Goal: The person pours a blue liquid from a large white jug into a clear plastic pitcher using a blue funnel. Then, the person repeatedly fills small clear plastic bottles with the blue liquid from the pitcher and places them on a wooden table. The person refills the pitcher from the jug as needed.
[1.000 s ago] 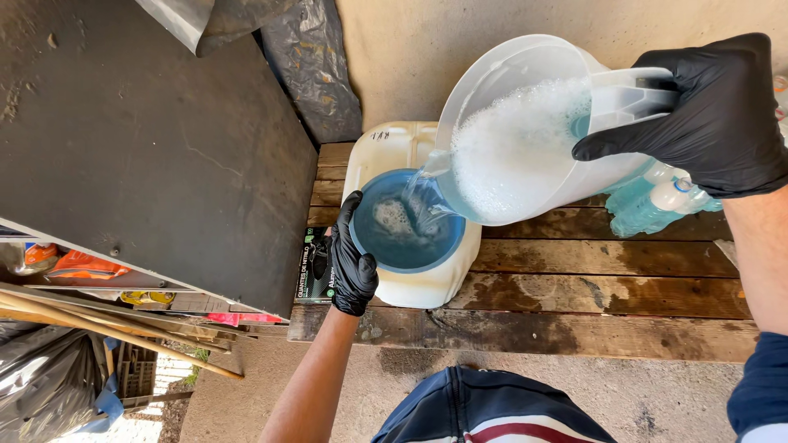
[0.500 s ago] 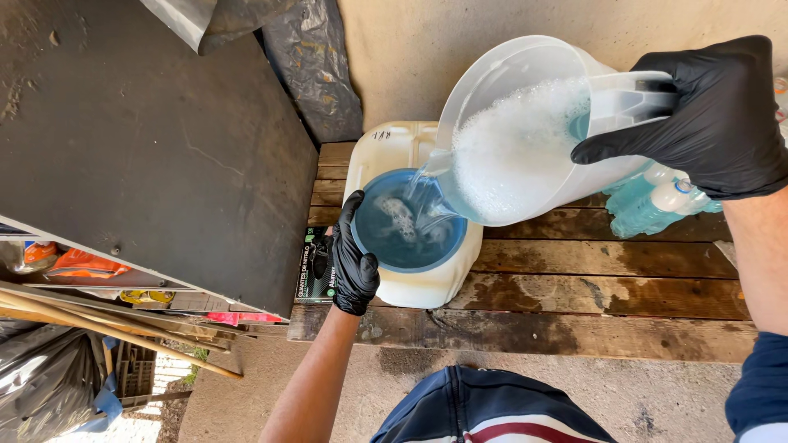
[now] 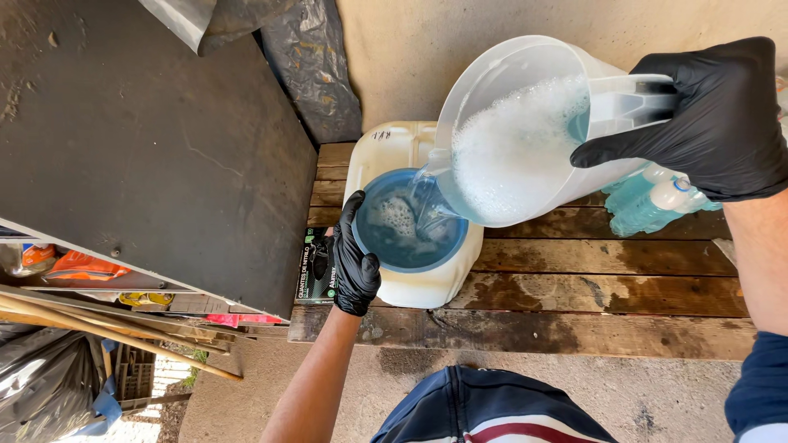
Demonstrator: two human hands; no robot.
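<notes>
My right hand [image 3: 716, 116], in a black glove, grips the handle of a clear plastic jug [image 3: 525, 135] that is tilted to the left. Foamy bluish liquid runs from its spout into a blue funnel [image 3: 408, 220]. The funnel sits on top of a white jerrycan [image 3: 410, 156] on a wooden pallet [image 3: 607, 279]. My left hand [image 3: 353, 258], also in a black glove, holds the funnel's left rim.
A dark box of gloves [image 3: 314, 267] lies on the pallet beside my left hand. Pale blue bottles [image 3: 652, 205] lie under the jug at the right. A big dark board [image 3: 148, 139] leans at the left, with wooden poles [image 3: 98, 324] and black plastic bags [image 3: 308, 57] nearby.
The liquid keeps pouring and more foam has gathered in the funnel. Both hands stay where they were.
</notes>
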